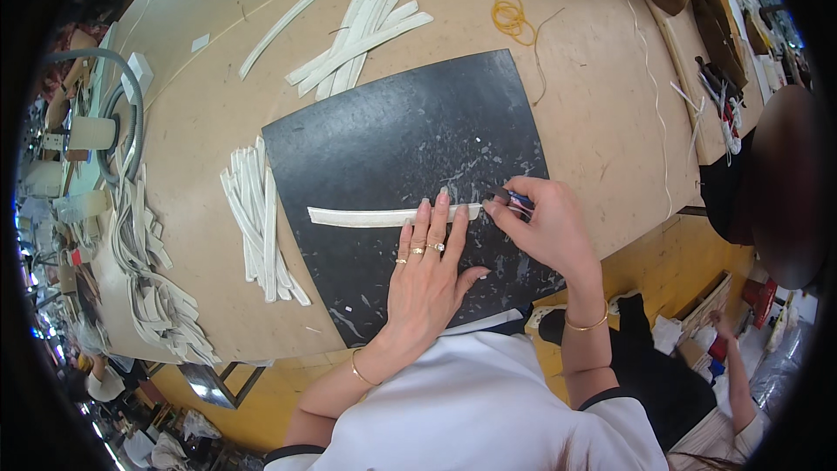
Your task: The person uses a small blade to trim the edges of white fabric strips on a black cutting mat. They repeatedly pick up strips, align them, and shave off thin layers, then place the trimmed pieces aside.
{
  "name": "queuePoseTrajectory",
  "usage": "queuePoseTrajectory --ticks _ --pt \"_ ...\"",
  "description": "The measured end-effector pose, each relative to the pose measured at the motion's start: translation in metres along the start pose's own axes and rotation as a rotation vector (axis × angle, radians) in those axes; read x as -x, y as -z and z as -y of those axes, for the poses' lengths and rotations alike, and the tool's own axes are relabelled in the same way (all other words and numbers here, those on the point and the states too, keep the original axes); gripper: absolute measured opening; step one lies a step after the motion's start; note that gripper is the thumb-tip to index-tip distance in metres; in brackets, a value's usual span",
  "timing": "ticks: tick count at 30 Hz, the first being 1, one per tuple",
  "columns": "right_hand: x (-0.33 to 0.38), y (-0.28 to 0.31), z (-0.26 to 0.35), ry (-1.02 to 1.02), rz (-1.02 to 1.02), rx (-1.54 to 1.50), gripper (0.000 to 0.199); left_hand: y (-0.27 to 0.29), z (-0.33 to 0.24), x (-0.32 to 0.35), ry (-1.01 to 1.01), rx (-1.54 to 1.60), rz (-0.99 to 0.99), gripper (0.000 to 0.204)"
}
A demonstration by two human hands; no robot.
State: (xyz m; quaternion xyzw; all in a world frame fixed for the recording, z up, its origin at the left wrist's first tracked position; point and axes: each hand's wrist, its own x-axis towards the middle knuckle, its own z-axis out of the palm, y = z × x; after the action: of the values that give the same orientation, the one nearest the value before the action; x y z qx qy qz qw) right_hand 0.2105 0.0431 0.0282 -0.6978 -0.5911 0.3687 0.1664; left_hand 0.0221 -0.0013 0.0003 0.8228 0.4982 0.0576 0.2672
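A narrow white strip [357, 217] lies crosswise on a black cutting mat [366, 139]. My left hand [425, 275] rests flat with fingers spread, its fingertips pressing the strip down near its right end. My right hand [549, 222] is closed around a small dark hand tool [520, 201], whose exact kind my fingers partly hide. The tool's flat dark tip and my right fingertips are right at the strip's right end. Small white scraps lie on the mat.
Bundles of white strips lie left of the mat [253, 218] and beyond it [362, 30]; a looser heap [153, 283] is at the far left. Yellow cord loops [512, 17] and a thin white cable [649, 78] are at right. A co-worker's arm [739, 375] shows lower right.
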Motion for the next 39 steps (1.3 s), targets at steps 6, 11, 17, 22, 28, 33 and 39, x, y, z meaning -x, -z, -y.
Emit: queuePoseTrajectory --ticks 6,11,17,22,28,33,39 --pt "0.0 0.004 -0.003 -0.049 0.019 -0.002 0.027 0.002 -0.005 -0.003 0.01 -0.052 -0.007 0.081" --pt "0.001 -0.002 -0.003 -0.029 -0.037 0.028 0.027 -0.004 -0.017 -0.006 0.054 -0.174 -0.055 0.074" --pt "-0.005 0.0 0.009 0.073 -0.097 0.086 0.026 0.008 -0.015 -0.013 0.203 -0.186 -0.122 0.066" --pt "-0.039 -0.005 0.017 0.247 -0.128 0.108 0.022 0.024 0.004 -0.029 0.04 -0.172 -0.248 0.056" --pt "-0.038 -0.004 0.01 0.267 -0.122 0.038 0.023 0.035 0.032 -0.031 -0.02 0.011 -0.142 0.048" --pt "-0.03 -0.009 0.007 0.333 -0.094 -0.019 0.017 0.034 0.023 -0.025 0.064 0.075 -0.132 0.051" --pt "-0.027 -0.018 0.004 0.411 -0.132 -0.063 0.019 0.04 0.027 -0.03 0.061 0.149 -0.098 0.046"
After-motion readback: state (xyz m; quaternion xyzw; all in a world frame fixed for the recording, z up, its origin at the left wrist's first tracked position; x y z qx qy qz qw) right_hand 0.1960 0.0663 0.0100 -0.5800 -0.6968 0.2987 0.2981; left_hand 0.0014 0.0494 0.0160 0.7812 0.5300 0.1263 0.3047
